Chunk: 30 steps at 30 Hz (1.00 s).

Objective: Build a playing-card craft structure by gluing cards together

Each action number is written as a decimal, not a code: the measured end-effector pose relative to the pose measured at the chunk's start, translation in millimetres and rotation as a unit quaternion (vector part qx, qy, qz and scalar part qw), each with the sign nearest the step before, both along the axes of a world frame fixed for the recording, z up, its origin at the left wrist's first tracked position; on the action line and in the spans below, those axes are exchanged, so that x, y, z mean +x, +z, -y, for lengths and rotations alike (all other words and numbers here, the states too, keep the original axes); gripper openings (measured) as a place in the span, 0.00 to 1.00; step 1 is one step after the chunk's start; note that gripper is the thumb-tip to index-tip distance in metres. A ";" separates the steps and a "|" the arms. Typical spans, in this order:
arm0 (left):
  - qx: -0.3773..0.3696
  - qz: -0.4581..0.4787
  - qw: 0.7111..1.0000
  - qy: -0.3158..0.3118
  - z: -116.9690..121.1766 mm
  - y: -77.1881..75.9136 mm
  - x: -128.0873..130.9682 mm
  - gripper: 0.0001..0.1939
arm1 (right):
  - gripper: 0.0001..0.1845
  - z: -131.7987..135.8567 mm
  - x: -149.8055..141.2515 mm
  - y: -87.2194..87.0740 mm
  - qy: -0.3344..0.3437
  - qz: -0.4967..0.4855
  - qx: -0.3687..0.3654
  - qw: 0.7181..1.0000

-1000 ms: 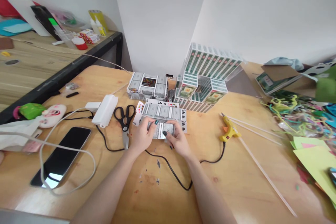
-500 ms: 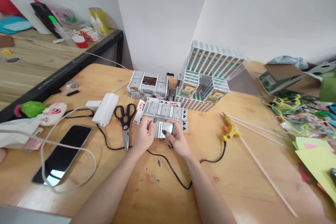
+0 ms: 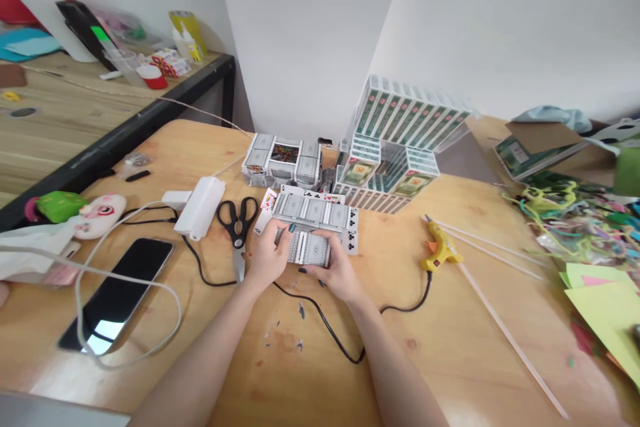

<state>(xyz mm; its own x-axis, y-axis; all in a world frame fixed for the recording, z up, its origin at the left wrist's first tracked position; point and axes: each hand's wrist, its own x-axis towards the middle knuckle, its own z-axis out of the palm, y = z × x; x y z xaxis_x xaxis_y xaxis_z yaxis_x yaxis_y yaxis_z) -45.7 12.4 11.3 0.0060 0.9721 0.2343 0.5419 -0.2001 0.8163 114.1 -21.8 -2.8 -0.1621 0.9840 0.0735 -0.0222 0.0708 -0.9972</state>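
Where black-handled scissors (image 3: 239, 240) lie, my left hand (image 3: 267, 255) pinches one end of a playing-card panel (image 3: 315, 250). Behind it, a card box (image 3: 283, 172) looks largely assembled; the panel seems unfinished, its joining unclear. My right hand (image 3: 341, 273) grips the other end, well left of the yellow glue gun (image 3: 440, 245).

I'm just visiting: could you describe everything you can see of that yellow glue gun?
The glue gun has a yellow body that looks like plastic, an orange trigger, a small red patch and a dark, narrow nozzle. It lies on its side on the table, right of the right hand, nozzle pointing away from the person and leftward. A black cord leaves its handle. A long, translucent stick meets or nearly meets its back; whether it is inserted is unclear.
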 end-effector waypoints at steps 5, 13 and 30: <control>0.003 0.007 1.000 -0.006 -0.1 3.4 -1.1 0.06 | 0.30 -0.7 1.0 -2.8 -0.036 0.049 0.060 0.996; -0.003 0.012 1.000 -0.004 1.8 0.9 0.6 0.06 | 0.28 0.2 2.6 4.2 -0.078 0.153 0.140 0.975; -0.013 0.005 1.000 0.006 8.0 1.3 11.8 0.05 | 0.29 3.6 2.4 0.6 -0.075 0.109 0.051 0.990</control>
